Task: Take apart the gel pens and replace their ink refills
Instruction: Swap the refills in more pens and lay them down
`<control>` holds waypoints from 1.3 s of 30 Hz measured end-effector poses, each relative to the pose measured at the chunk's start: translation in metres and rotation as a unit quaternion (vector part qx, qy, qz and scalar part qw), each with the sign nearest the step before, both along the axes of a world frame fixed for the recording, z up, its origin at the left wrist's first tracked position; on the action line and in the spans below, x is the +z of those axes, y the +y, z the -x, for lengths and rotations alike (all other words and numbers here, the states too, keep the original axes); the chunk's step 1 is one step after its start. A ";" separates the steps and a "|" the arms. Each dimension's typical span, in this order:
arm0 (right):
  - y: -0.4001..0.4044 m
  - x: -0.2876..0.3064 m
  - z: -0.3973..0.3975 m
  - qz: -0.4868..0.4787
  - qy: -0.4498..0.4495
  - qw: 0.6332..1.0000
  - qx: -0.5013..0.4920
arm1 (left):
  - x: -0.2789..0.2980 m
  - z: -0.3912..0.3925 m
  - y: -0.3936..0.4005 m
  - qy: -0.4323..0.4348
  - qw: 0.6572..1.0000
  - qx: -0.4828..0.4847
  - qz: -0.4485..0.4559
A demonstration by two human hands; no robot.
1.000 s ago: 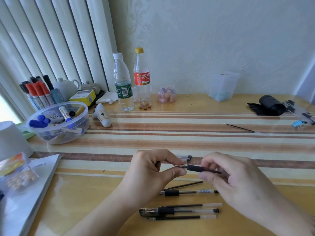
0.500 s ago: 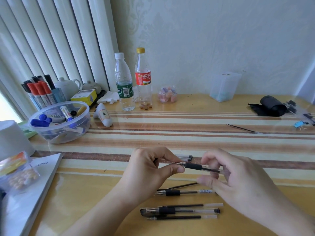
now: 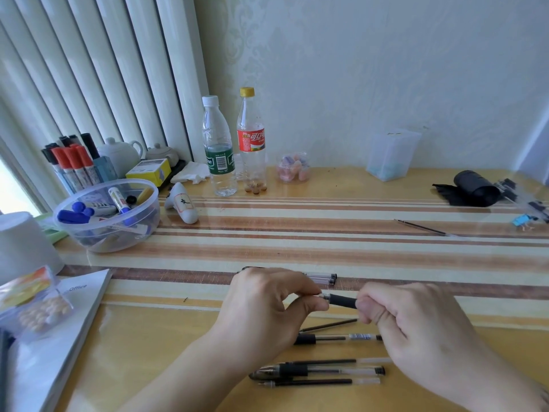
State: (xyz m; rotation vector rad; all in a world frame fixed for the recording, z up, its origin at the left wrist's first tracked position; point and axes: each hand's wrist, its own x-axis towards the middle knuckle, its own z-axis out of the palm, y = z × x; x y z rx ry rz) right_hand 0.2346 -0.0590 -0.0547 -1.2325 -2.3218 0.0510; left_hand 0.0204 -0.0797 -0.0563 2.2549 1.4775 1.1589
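Note:
Both hands hold one gel pen (image 3: 341, 300) level above the table, its black rubber grip showing between them. My left hand (image 3: 267, 310) pinches the metal tip end between thumb and fingers. My right hand (image 3: 416, 325) is closed around the barrel, which is hidden inside it. Below the hands lie a loose dark refill (image 3: 329, 325), a clear gel pen (image 3: 335, 338), and a group of pens and refills (image 3: 318, 371) near the front edge. Two clear pen barrels (image 3: 322, 278) lie just behind my left hand.
A clear bowl of markers (image 3: 107, 215) stands at the left, with a marker cup, teapot and yellow box behind. Two bottles (image 3: 231, 144) stand at the back. A loose refill (image 3: 421, 228) and a black roll (image 3: 475, 188) lie at the right. A booklet (image 3: 59, 337) lies front left.
My right hand has slid left along the pen and closed around the barrel, now touching the black grip. My left hand stays pinched on the tip end.

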 end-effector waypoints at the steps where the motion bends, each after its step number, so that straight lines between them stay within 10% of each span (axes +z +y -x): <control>1: 0.001 0.001 -0.002 0.005 -0.002 1.000 0.002 | 0.001 0.000 0.000 -0.013 1.000 -0.002 0.004; 11: 0.011 0.004 -0.013 0.035 0.061 0.997 0.025 | -0.008 0.018 0.011 -0.018 0.993 -0.030 0.114; 16: 0.013 0.003 -0.011 -0.013 0.091 0.996 -0.010 | -0.006 0.019 0.015 -0.185 0.965 -0.021 0.187; 39: 0.010 -0.005 0.001 -0.003 0.123 0.991 0.044 | -0.010 0.011 0.012 -0.103 0.984 -0.015 0.148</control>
